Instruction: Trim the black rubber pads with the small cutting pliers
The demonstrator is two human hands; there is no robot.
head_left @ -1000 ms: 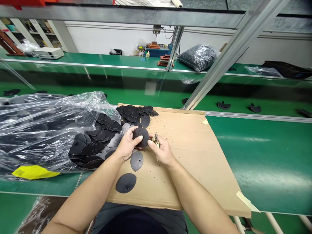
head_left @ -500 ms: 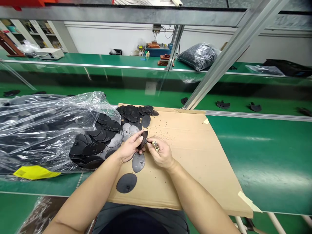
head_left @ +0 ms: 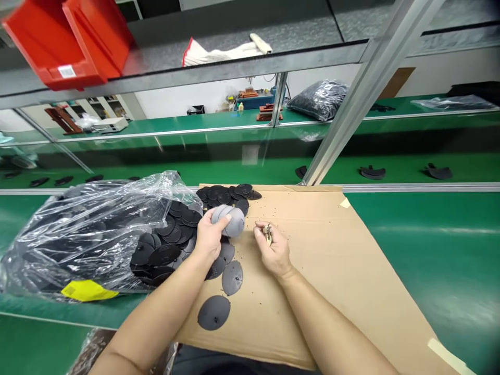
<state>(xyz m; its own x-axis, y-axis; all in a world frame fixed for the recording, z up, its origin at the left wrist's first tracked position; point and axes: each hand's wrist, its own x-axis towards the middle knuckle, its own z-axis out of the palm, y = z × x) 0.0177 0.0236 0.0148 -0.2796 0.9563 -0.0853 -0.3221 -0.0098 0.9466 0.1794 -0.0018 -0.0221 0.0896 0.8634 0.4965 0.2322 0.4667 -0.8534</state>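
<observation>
One grey disc | in left hand | apart from right hand

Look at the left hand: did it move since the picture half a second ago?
Yes. Judged against the cardboard, the left hand has shifted a little leftward and toward the far edge, nearer the back pile of dark discs.

At ten o'clock, on the overhead shelf: red bin with white label. At twelve o'clock, near shelf edge: white fabric item, red-edged. On rear surface: white box at ten o'clock; filled plastic bag at one o'clock.
</observation>
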